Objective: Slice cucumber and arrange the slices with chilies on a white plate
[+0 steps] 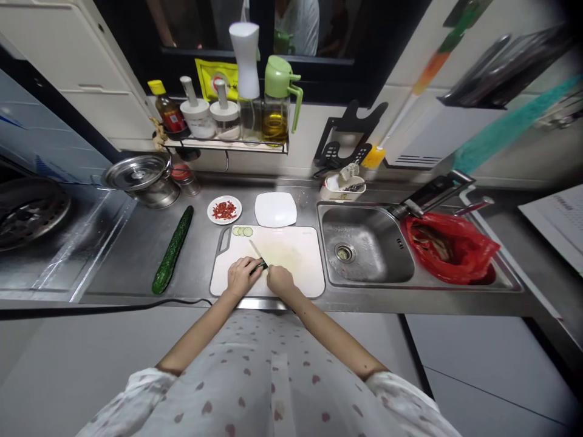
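Observation:
My right hand [279, 280] is closed around the handle of a small knife [255, 248], whose narrow blade points up and left over the white cutting board [300, 267]. With curled fingers, my left hand [242, 276] presses a piece of cucumber [260, 265] on the board, close beside the blade. Most of that piece is hidden under the fingers. A few pale cucumber slices [243, 231] lie near the board's top left corner. Left of the board rests a long whole cucumber [173, 252] on the steel counter.
Behind the board stand a white plate [276, 209] and a small dish of chopped red pieces [225, 210]. To the right are a sink [368, 267] and a red plastic bag [473, 246]. A lidded pot [144, 177] stands back left, below a condiment rack [228, 145].

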The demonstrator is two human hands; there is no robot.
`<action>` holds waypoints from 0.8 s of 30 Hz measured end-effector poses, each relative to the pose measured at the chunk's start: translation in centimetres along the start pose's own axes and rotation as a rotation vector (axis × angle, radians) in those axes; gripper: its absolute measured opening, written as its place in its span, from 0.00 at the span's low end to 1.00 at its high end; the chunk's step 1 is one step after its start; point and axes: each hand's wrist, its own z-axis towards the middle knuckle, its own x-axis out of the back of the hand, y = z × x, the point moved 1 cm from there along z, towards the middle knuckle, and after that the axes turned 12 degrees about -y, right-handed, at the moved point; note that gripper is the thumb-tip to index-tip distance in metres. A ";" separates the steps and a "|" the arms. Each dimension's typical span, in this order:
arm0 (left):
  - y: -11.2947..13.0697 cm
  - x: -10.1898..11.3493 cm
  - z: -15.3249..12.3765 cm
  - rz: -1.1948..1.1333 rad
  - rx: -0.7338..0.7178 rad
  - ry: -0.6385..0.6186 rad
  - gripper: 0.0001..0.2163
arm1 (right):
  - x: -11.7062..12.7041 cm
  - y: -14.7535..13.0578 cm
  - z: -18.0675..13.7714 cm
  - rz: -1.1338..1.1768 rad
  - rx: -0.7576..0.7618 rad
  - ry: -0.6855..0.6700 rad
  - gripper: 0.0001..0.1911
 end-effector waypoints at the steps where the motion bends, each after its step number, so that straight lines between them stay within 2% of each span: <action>1: 0.0 0.0 0.0 -0.002 0.004 -0.003 0.12 | -0.1 0.1 -0.2 -0.008 0.001 -0.002 0.14; 12: 0.1 0.2 0.1 -0.013 0.032 -0.029 0.12 | -1.7 1.9 -3.0 -0.028 -0.042 -0.046 0.15; 20: 0.5 0.4 -0.1 -0.006 0.102 -0.005 0.12 | -0.6 3.2 -3.8 -0.007 -0.032 -0.043 0.15; 24: 0.7 0.7 -0.1 -0.044 0.158 -0.003 0.13 | 0.1 3.9 -4.1 -0.037 -0.086 -0.002 0.16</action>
